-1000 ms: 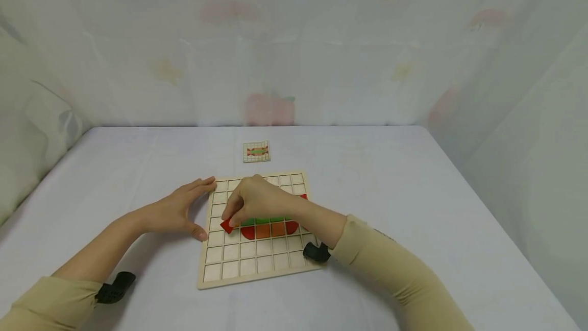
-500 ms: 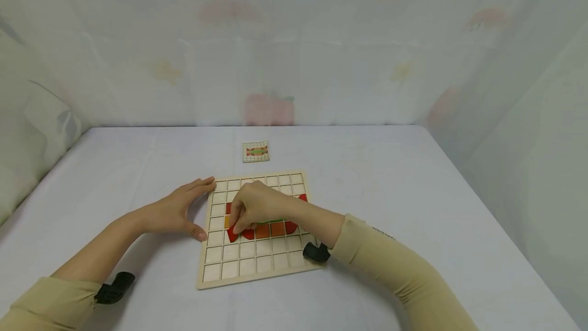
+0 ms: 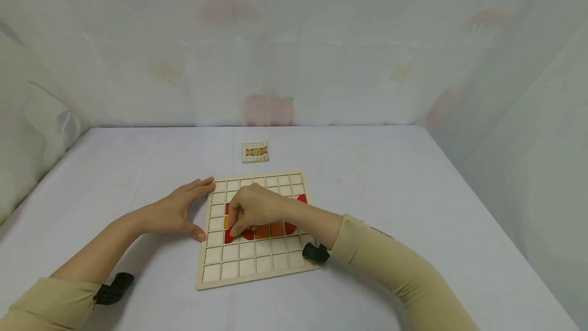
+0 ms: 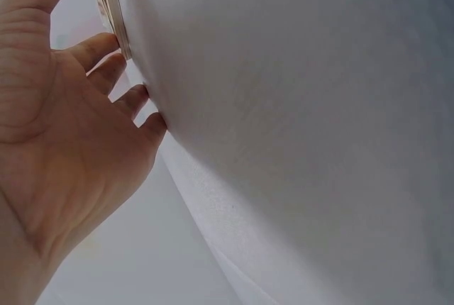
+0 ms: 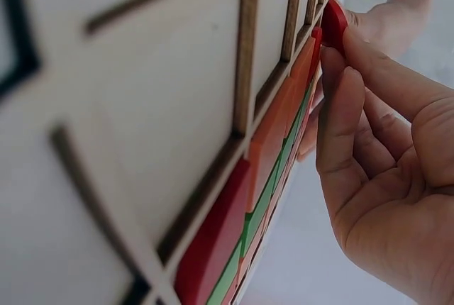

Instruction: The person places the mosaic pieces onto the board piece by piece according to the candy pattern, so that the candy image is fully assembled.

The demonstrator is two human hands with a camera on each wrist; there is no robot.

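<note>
A wooden grid board (image 3: 255,249) lies flat on the counter (image 3: 390,193), which is covered in a pale cloth. The right hand (image 3: 257,208) reaches over the board's left-middle cells, fingers curled down, and its grip is closed on a small red piece (image 3: 228,237) — pinched at the fingertips and pressed low against a cell at the left end of the coloured row. In the right wrist view the same red piece (image 5: 333,25) sits at the tip of the fingers (image 5: 340,113), its edge against the board's ribs, though whether it is fully seated in the cell cannot be told. Just right of it in the same row lie more red and orange pieces (image 3: 271,230), with a thin strip of green showing above them under the hand, and another red piece (image 3: 301,198) peeks out at the right behind the wrist.

The left hand (image 3: 176,211) rests on the counter at the board's left edge, fingers straight and spread, holding nothing; its thumb and forefinger touch the board's rim. The left wrist view shows the fingertips (image 4: 106,50) against the board's edge.

Farther back on the counter, well apart from the board, lies a small pattern card (image 3: 255,151) — a printed grid with a red, orange and green candy-like shape. No writing is legible on it.
</note>
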